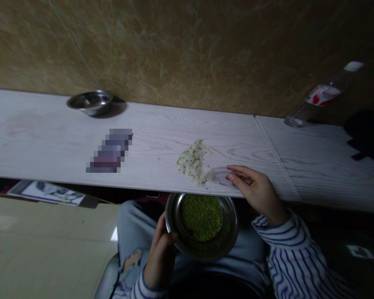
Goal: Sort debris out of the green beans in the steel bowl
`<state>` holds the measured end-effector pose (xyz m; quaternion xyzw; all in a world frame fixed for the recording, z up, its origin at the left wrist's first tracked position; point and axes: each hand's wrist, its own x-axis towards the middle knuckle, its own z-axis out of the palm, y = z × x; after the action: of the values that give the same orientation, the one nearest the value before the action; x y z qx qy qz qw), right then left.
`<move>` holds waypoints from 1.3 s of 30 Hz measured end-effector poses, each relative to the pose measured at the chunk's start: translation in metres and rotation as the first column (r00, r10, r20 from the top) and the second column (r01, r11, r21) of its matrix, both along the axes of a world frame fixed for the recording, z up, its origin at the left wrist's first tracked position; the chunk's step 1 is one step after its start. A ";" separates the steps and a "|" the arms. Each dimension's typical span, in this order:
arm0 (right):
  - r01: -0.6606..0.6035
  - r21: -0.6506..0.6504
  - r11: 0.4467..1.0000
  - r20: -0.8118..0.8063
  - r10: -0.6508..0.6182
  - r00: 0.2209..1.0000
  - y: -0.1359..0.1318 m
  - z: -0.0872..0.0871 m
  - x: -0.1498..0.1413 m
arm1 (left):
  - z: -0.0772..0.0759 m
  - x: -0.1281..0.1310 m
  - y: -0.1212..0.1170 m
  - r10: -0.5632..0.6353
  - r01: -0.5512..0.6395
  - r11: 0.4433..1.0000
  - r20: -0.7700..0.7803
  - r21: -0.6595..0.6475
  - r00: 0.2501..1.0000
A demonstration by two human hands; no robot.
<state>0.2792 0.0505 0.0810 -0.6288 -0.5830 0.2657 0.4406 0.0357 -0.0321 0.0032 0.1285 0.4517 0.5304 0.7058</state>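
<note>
My left hand [162,251] grips the left rim of a metal bowl [232,226], which sits low over my lap, just below the table edge. Many green beans [202,218], likely mung beans, cover its bottom. Over the tabletop, my right hand [255,187] pinches a clear, shallow plastic piece [218,175], rounded like a lid or small dish. Its left edge meets a spread pile of white rice grains [191,162] with green beans scattered through it. Whether anything lies inside the plastic piece is hard to tell.
An empty-looking metal bowl [92,104] stands at the back left by the wall. Nearer lies a blurred-out flat object [110,151]. A clear bottle [322,95] with a white cap stands at the back right, beside a dark item [369,135]. The white wooden table [152,124] meets a marbled wall.
</note>
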 end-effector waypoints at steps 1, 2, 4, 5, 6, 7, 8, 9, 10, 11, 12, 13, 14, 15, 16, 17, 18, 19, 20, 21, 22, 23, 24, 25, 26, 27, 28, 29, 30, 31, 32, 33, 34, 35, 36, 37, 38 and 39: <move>-0.008 -0.006 1.000 -0.001 0.008 1.000 0.000 0.001 -0.001 | -0.001 0.000 0.000 0.002 -0.002 1.000 -0.005 -0.003 1.000; -0.017 -0.012 1.000 -0.001 0.017 1.000 0.000 0.001 -0.001 | -0.001 0.000 0.000 0.002 -0.002 1.000 -0.012 -0.004 1.000; -0.032 -0.020 0.999 -0.001 0.032 0.999 -0.001 0.003 -0.001 | -0.001 0.000 0.000 0.001 -0.001 1.000 -0.024 0.008 1.000; -0.038 -0.021 0.999 -0.002 0.038 0.999 -0.002 0.005 0.000 | 0.000 0.001 0.000 0.006 -0.005 1.000 -0.022 0.022 1.000; -0.043 -0.023 0.999 -0.003 0.043 0.999 -0.003 0.006 0.001 | 0.002 0.001 0.000 0.012 -0.012 0.999 -0.016 0.034 1.000; -0.047 -0.026 0.999 -0.002 0.047 0.999 -0.004 0.007 0.002 | 0.003 0.002 0.000 0.021 -0.020 0.999 -0.010 0.045 1.000; -0.048 -0.029 0.998 -0.001 0.048 0.999 -0.005 0.008 0.003 | 0.004 0.002 0.000 0.030 -0.029 0.998 -0.004 0.053 1.000; -0.048 -0.032 0.998 -0.003 0.048 0.999 -0.006 0.008 0.005 | 0.004 0.003 0.001 0.036 -0.036 0.998 0.000 0.054 0.999; -0.046 -0.033 0.998 -0.010 0.046 0.999 -0.007 0.009 0.006 | 0.004 0.003 0.001 0.036 -0.036 0.998 0.000 0.050 0.999; -0.043 -0.032 0.999 -0.018 0.043 0.999 -0.007 0.009 0.007 | 0.004 0.003 0.001 0.034 -0.034 0.998 -0.002 0.044 0.999; -0.037 -0.030 0.999 -0.027 0.037 0.999 -0.008 0.009 0.008 | 0.003 0.003 0.001 0.031 -0.031 0.999 -0.004 0.039 1.000; -0.032 -0.027 0.999 -0.034 0.031 0.999 -0.008 0.009 0.008 | 0.003 0.003 0.002 0.028 -0.027 0.999 -0.006 0.035 1.000; -0.029 -0.026 0.999 -0.038 0.028 0.999 -0.009 0.008 0.008 | 0.002 0.003 0.002 0.024 -0.024 0.999 -0.007 0.032 1.000; -0.027 -0.026 0.999 -0.041 0.026 0.999 -0.009 0.008 0.008 | 0.002 0.003 0.002 0.021 -0.020 0.999 -0.009 0.033 1.000; -0.026 -0.026 0.999 -0.044 0.025 0.999 -0.009 0.007 0.008 | 0.001 0.002 0.001 0.021 -0.020 0.999 -0.010 0.035 1.000; -0.026 -0.028 0.999 -0.048 0.025 0.999 -0.009 0.007 0.007 | 0.001 0.002 0.001 0.020 -0.020 0.999 -0.013 0.034 1.000; -0.027 -0.032 0.999 -0.053 0.025 0.998 -0.010 0.006 0.007 | 0.001 0.002 0.001 0.019 -0.019 0.999 -0.015 0.033 1.000; -0.028 -0.036 0.999 -0.057 0.026 0.998 -0.010 0.006 0.006 | 0.002 0.002 0.000 0.018 -0.018 0.999 -0.015 0.032 1.000; -0.030 -0.041 0.999 -0.060 0.027 0.998 -0.011 0.006 0.005 | 0.002 0.002 0.000 0.013 -0.013 1.000 -0.015 0.029 1.000; -0.033 -0.045 0.998 -0.063 0.030 0.998 -0.011 0.006 0.005 | 0.002 0.002 0.000 0.005 -0.005 1.000 -0.014 0.026 1.000; -0.038 -0.048 0.998 -0.066 0.034 0.997 -0.012 0.006 0.005 | 0.002 0.002 0.000 -0.002 0.002 1.000 -0.013 0.024 1.000; -0.041 -0.048 0.998 -0.069 0.038 0.997 -0.013 0.007 0.005 | 0.002 0.002 -0.001 -0.008 0.008 1.000 -0.011 0.022 1.000; -0.041 -0.048 0.998 -0.070 0.038 0.997 -0.014 0.007 0.005 | 0.002 0.002 -0.001 -0.011 0.011 1.000 -0.007 0.018 1.000; -0.038 -0.048 0.998 -0.070 0.035 0.997 -0.015 0.008 0.006 | 0.002 0.002 -0.001 -0.010 0.011 1.000 -0.005 0.014 1.000; -0.032 -0.048 0.998 -0.068 0.029 0.997 -0.016 0.008 0.007 | 0.002 0.002 0.000 -0.007 0.007 1.000 -0.003 0.011 1.000; -0.028 -0.052 0.998 -0.064 0.024 0.998 -0.018 0.008 0.007 | 0.003 0.002 0.000 -0.005 0.005 1.000 -0.003 0.008 1.000; -0.026 -0.058 0.998 -0.058 0.023 0.998 -0.019 0.008 0.007 | 0.003 0.002 0.000 -0.006 0.006 1.000 -0.005 0.005 1.000; -0.026 -0.064 0.998 -0.050 0.023 0.998 -0.019 0.008 0.008 | 0.004 0.002 0.000 -0.009 0.009 1.000 -0.006 0.007 1.000; -0.027 -0.066 0.997 -0.040 0.024 0.999 -0.020 0.008 0.008 | 0.005 0.002 0.000 -0.013 0.013 1.000 -0.007 0.016 1.000; -0.027 -0.068 0.997 -0.029 0.025 0.999 -0.020 0.007 0.008 | 0.006 0.002 0.001 -0.019 0.020 0.999 -0.009 0.029 1.000; -0.025 -0.068 0.997 -0.019 0.023 1.000 -0.020 0.007 0.008 | 0.007 0.002 0.001 -0.027 0.028 0.999 -0.012 0.040 1.000; -0.019 -0.063 0.998 -0.011 0.018 1.000 -0.019 0.006 0.007 | 0.007 0.002 0.001 -0.029 0.030 0.998 -0.017 0.050 0.999; -0.012 -0.057 0.998 -0.009 0.011 1.000 -0.019 0.005 0.007 | 0.007 0.002 0.000 -0.027 0.028 0.998 -0.023 0.053 0.999; -0.005 -0.052 0.999 -0.011 0.005 1.000 -0.018 0.005 0.007 | 0.007 0.002 0.000 -0.025 0.026 0.999 -0.030 0.048 0.999; -0.003 -0.051 0.999 -0.015 0.002 1.000 -0.018 0.005 0.007 | 0.007 0.002 0.000 -0.019 0.021 0.999 -0.034 0.039 0.999; -0.003 -0.053 0.999 -0.018 0.002 1.000 -0.018 0.006 0.007 | 0.006 0.002 0.000 -0.014 0.015 0.999 -0.034 0.032 0.999; -0.007 -0.059 0.998 -0.019 0.006 1.000 -0.018 0.006 0.007 | 0.006 0.002 0.000 -0.011 0.012 1.000 -0.028 0.028 1.000; -0.014 -0.067 0.998 -0.016 0.013 1.000 -0.019 0.007 0.007 | 0.006 0.002 0.000 -0.012 0.012 0.999 -0.017 0.029 1.000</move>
<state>0.2861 0.0317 0.0876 -0.6373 -0.5744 0.2931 0.4219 0.0372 -0.0324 0.0096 0.1460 0.4491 0.5317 0.7031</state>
